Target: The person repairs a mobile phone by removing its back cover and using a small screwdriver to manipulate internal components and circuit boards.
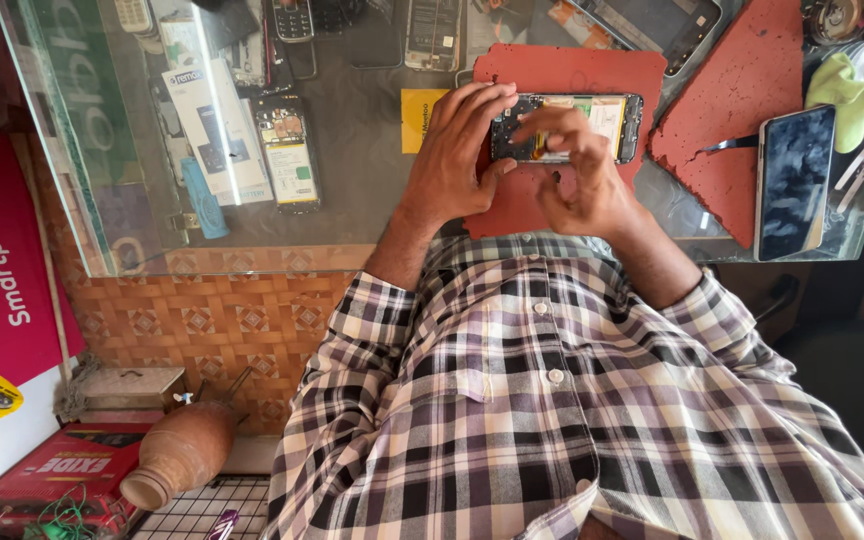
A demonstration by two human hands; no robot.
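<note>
A glass counter [352, 190] fills the upper part of the head view, with phones and phone parts under and on it. Two red mats lie on the glass; the nearer red mat [552, 75] carries the work. On it rests an opened phone [592, 125], back cover off, its battery and circuit board bare, so the opening looks done and the inner work appears to be under way; nothing shows it closed up again. The left hand [452, 155] lies over the phone's left end, fingers spread and curved, steadying the frame. The right hand [577, 180] bends over the board with fingertips pressed together in a pinch on something too small to tell. A separate dark screen panel [795, 180] lies well apart to the right, beside a green cloth [842, 92]
</note>
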